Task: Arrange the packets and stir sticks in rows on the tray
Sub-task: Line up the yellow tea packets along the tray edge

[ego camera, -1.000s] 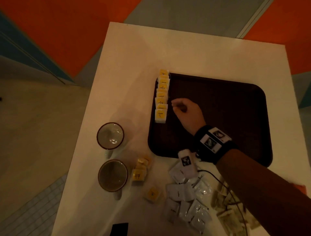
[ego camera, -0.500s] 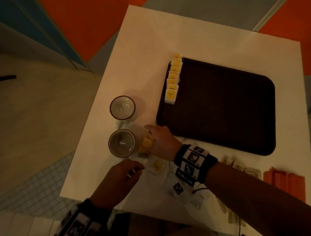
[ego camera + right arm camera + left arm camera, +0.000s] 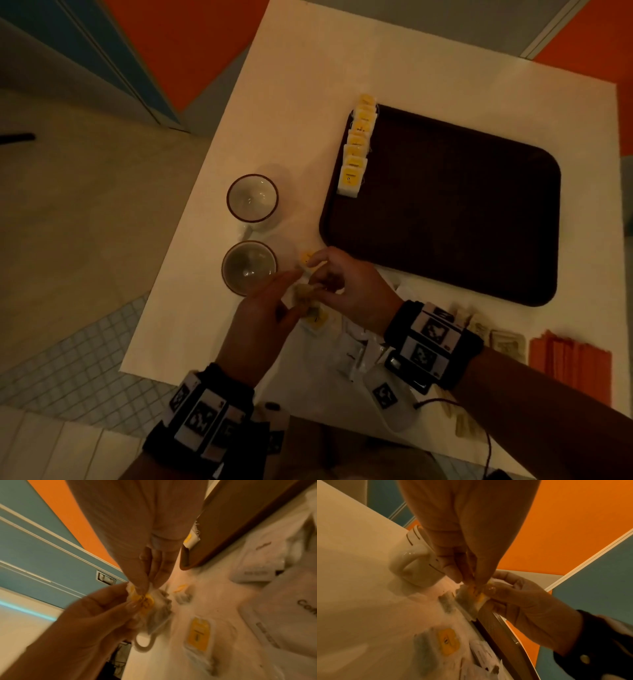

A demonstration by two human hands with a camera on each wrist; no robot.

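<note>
A dark brown tray lies on the white table, with a row of several yellow tea packets along its left rim. Just off the tray's near left corner, my left hand and right hand meet and both pinch one yellow-labelled tea packet a little above the table. The wrist views show the same packet pinched between fingertips of both hands. Another yellow packet lies flat below the hands. Orange stir sticks lie at the near right.
Two cups stand left of the hands, the nearer one close to my left fingers. White packets and beige packets lie along the table's near edge. The rest of the tray floor is bare.
My right hand left the row on the tray and came down to the loose yellow packets by the cups. My left hand came in, and both now hold one packet.
</note>
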